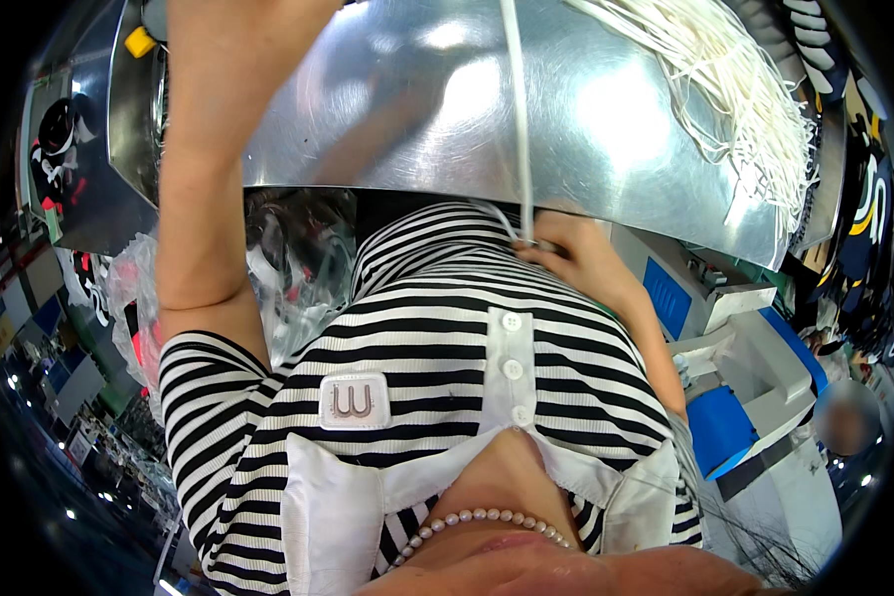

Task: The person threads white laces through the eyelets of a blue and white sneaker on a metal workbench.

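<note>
A white cord (pixel 516 109) runs down from the top edge over the shiny metal tabletop (pixel 397 149) and past its near edge. At its lower end my right hand (pixel 571 248), close to my waist, has its fingers closed on the cord; a short loop of cord shows beside the fingertips. My left arm reaches forward across the left part of the metal surface. Only the wrist and part of my left hand (pixel 248 25) show at the top edge; its fingers are out of the picture, so what it touches is hidden.
A thick bundle of white cords (pixel 725 89) lies on the metal at the far right, its ends hanging toward the near edge. Clear plastic bags (pixel 298 268) are below on the left. A blue and grey machine (pixel 745 387) stands to the right, with another person (pixel 848 417) beyond.
</note>
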### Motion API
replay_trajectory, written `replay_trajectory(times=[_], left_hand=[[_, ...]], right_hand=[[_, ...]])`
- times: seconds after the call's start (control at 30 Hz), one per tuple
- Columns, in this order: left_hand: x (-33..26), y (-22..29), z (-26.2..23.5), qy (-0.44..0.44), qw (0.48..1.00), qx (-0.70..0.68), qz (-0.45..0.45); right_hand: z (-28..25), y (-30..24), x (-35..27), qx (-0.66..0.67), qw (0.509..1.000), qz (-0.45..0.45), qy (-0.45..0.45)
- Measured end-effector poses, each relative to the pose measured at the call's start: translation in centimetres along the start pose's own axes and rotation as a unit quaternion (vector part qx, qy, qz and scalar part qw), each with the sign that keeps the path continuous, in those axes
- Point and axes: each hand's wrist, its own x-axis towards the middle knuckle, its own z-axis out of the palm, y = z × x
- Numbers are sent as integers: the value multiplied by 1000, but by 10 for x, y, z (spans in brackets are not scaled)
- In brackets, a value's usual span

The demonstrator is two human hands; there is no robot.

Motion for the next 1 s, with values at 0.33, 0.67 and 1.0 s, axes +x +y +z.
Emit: replay_trajectory(times=[0.33, 0.67, 1.0], left_hand=[[-53, -38, 59, -263, 953, 149, -21], [-29, -30, 94, -309, 937, 114, -117], [-26, -37, 94, -307, 934, 96, -153]], right_hand=[[-69, -34, 92, 137, 943, -132, 274], [-87, -33, 151, 262, 906, -164, 290], [-49, -24, 80, 83, 960, -65, 261]])
